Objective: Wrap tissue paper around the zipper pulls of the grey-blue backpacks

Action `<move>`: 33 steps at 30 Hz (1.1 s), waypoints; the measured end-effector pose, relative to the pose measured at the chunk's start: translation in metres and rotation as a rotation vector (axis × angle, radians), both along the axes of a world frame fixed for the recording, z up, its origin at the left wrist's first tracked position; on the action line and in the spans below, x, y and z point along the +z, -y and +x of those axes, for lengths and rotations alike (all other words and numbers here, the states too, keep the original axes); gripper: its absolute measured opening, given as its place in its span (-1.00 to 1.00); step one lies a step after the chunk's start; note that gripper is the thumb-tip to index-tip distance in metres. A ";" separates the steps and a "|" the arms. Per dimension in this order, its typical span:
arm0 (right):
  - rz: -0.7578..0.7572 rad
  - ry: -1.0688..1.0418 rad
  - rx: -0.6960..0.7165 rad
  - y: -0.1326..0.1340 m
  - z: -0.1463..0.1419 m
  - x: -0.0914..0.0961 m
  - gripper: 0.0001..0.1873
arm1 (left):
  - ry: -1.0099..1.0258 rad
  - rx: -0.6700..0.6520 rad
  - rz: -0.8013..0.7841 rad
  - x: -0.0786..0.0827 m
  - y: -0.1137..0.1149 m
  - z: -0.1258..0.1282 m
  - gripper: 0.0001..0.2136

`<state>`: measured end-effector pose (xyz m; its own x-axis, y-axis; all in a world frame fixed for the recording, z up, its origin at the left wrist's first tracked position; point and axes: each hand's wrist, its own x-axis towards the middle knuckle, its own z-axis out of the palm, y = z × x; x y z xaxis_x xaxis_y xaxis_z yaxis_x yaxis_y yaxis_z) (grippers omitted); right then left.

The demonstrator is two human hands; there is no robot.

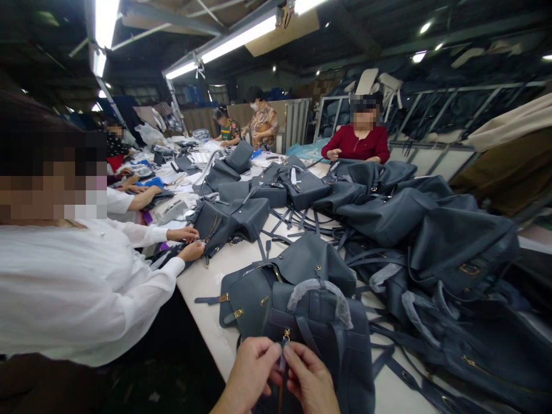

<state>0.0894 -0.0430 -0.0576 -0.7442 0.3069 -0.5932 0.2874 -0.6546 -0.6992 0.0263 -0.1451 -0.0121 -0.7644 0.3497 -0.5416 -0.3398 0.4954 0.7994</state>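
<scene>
The slate-blue leather backpack (pixel 351 368) sat at bottom centre, the left hand (pixel 250 374) and right hand (pixel 310 382) pinching its brass zip pull (pixel 286 334) between their fingers (pixel 297 359) (a sensibly close grip).

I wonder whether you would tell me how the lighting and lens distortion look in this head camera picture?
In the head view, the ceiling fluorescent tubes burn out with glare, the wide lens bows the white worktable edge, and the left hand and right hand stay fairly sharp.
</scene>
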 end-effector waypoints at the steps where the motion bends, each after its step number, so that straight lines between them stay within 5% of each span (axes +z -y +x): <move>1: 0.006 -0.006 0.000 0.000 0.000 0.000 -0.50 | 0.010 -0.002 0.004 -0.001 0.000 0.000 -0.72; 9: -0.031 0.026 -0.065 -0.003 -0.001 0.002 -0.40 | -0.247 -0.002 0.010 0.002 -0.004 -0.008 -0.90; 18: 0.017 -0.008 -0.062 -0.007 -0.005 0.005 -0.48 | -0.408 -0.079 -0.132 0.014 -0.009 -0.012 -0.84; 27: 0.118 0.033 -0.030 -0.008 -0.012 0.006 -0.49 | -0.283 -0.034 -0.036 -0.001 -0.013 -0.012 -0.89; 33: 0.159 0.020 -0.054 -0.009 -0.016 0.014 -0.55 | 0.151 -0.063 0.178 0.016 -0.006 -0.019 -0.85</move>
<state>0.0736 -0.0339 -0.0438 -0.7127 0.4375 -0.5483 0.2696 -0.5508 -0.7899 0.0070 -0.1393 0.0042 -0.6533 0.4939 -0.5738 -0.4350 0.3755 0.8184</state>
